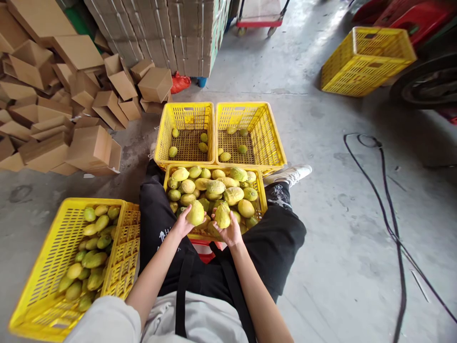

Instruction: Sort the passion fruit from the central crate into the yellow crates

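My left hand (184,222) is wrapped round a yellow-green papaya (195,213). In my right hand (231,230) is a second papaya (223,215), knobbly at its top. Both are held side by side, a little apart, above a yellow crate (262,199) heaped with papayas (215,186) between my legs. Behind that crate stand two more yellow plastic crates, the left one (159,138) and the right one (276,138), each with a few papayas on the bottom.
A yellow crate (39,271) of papayas stands at my left. Loose cardboard boxes (89,147) pile up at the back left, beside stacked cartons (153,33). On the right lie a black cable (389,205), another yellow crate (357,71) and a wheeled vehicle (428,81).
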The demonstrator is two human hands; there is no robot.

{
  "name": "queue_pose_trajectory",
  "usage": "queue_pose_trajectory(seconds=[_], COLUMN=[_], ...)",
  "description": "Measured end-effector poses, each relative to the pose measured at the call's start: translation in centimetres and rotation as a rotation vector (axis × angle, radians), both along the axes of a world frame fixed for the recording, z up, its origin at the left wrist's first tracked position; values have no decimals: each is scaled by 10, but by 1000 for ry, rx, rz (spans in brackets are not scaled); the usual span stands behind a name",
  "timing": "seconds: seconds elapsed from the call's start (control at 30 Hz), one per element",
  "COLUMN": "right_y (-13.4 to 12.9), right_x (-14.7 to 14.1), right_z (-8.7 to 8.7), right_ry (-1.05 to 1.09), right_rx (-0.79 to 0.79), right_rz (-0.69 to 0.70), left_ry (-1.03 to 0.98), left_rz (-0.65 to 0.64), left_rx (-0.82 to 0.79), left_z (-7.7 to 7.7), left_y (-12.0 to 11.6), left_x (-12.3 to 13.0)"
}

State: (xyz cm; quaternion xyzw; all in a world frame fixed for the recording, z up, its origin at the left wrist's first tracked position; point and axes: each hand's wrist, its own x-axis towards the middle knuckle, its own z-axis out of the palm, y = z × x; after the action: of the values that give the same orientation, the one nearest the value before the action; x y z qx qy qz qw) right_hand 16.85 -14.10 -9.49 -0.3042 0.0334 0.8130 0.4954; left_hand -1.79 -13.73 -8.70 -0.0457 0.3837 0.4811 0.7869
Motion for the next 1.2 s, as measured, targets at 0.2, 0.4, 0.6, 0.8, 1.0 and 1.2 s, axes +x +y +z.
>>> queue_pose_trajectory(seconds=[0.2,0.4,0.6,0.8,1.0,1.2], right_y=[-1,-1,-1,0,0,-2], right_x=[2,2,3,1,0,3], right_z=[3,2,-2,-2,1,1], right_ry=[82,29,14,-15,1,66], right_rx=[29,27,9,5,-16,26], right_rz=[13,24,36,35,28,6], left_ry=[-119,-75,-4,2,-58,-165], left_rz=[17,-5,-56,-133,-127,-15], left_rx=[50,36,15,86,77,61], left_z=[11,6,0,5,8,12], left_y=[0,0,-1,0,0,-1], left_x=[0,-2,-3,0,-1,-4])
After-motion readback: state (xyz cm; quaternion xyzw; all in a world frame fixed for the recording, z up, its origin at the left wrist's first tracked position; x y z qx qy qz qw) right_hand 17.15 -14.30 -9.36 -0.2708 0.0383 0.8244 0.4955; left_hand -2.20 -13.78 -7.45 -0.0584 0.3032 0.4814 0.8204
